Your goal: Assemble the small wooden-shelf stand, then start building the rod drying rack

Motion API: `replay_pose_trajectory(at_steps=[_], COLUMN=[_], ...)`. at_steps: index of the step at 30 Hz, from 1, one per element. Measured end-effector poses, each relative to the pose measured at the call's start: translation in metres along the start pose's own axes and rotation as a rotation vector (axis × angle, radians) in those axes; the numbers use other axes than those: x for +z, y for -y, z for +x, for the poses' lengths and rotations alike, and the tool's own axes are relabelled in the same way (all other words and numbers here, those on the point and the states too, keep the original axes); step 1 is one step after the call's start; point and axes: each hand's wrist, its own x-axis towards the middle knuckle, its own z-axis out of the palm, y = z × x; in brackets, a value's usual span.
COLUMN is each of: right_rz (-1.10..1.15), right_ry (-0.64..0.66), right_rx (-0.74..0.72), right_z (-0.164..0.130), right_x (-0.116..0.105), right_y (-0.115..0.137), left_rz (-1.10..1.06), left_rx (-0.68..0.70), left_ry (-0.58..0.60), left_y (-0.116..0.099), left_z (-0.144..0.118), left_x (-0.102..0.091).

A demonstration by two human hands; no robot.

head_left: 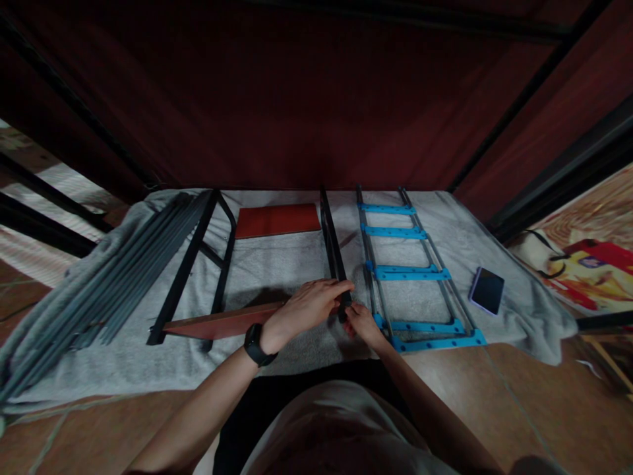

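Fingers of both hands, left hand (307,305) and right hand (362,323), clamp the black metal bar's (332,244) near end at frame centre, on a grey blanket (277,264)

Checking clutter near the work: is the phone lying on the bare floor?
No. The phone lies on the grey blanket, to the right of the blue-runged rack, not on the floor tiles.

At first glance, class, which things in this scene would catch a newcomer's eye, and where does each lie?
Brightest is the blue-runged rack lying flat on the grey blanket, right of centre. In the middle, the left hand and right hand meet at the near end of a black bar. A phone lies further right.
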Motion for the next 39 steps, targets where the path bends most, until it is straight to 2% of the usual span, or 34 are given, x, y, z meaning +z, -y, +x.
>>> replay_pose_trajectory(at_steps=[4,11,17,22,25,29,35,39], right_rz=[0.056,-0.080,0.055,-0.061,-0.001,0.084,-0.116,-0.004], right_ry=[0.038,0.029,0.038,0.029,0.011,0.058,0.019,0.030], right_rx=[-0.018,0.001,-0.014,-0.013,0.013,-0.013,-0.024,-0.007], right_z=[-0.0020,0.0005,-0.0026,0.0012,0.0020,-0.0004,0.0016,0.0016], right_x=[-0.0020,-0.0009,-0.0002,0.0000,0.0009,-0.0011,-0.0012,0.0002], right_y=[-0.0027,0.0018,-0.0023,0.0012,0.0020,-0.0016,-0.0007,-0.0038], left_rz=[0.007,0.010,0.003,-0.011,-0.008,-0.017,-0.012,0.007], left_rx=[-0.008,-0.004,-0.011,-0.003,-0.011,-0.016,-0.018,-0.010], left_ry=[-0.004,-0.020,-0.007,-0.019,-0.018,-0.012,-0.013,-0.027], left_y=[-0.0021,0.0005,0.0015,0.0020,0.0032,0.0038,0.0031,0.0021], left_z=[0.0001,-0.0006,-0.0001,-0.0012,-0.0020,-0.0009,-0.0005,-0.0005], left_x=[-0.0012,0.0019,0.0031,0.0030,0.0039,0.0035,0.0028,0.0036])
